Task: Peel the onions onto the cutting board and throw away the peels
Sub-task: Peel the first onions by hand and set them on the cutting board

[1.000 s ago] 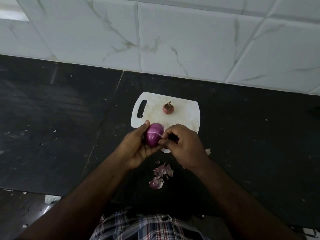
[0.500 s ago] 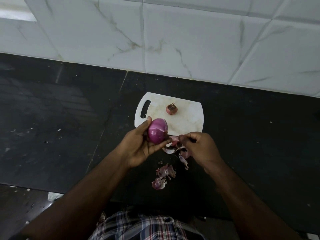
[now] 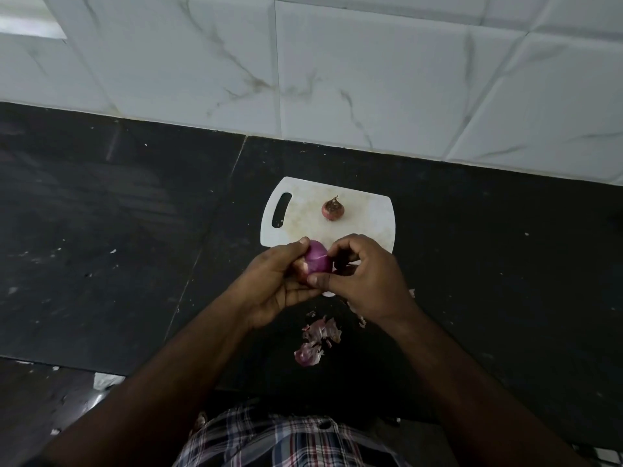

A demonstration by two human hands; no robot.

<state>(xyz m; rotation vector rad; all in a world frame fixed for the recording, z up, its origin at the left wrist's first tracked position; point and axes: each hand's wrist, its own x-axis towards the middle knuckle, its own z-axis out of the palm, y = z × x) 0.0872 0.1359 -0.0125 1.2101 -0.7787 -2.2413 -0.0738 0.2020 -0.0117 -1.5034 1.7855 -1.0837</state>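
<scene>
Meanwhile, left hand [image 3: 276, 281] gripped purple onion [image 3: 317, 257] near cutting board [image 3: 364, 214], right hand [image 3: 364, 281] fingers pinched its skin, peels [image 3: 317, 338] lay below.

Black countertop [image 3: 101, 230], white tiled wall [image 3: 337, 62]

bare forearms [image 3: 161, 382]; plaid shirt [image 3: 286, 443], seemingly navy, white and red, buttoned.

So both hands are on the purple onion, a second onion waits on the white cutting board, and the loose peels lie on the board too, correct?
Not quite. The head view shows the peels lying on the dark counter in front of the cutting board, not on it. The rest holds: left hand and right hand hold the purple onion; the second onion sits on the board.
</scene>
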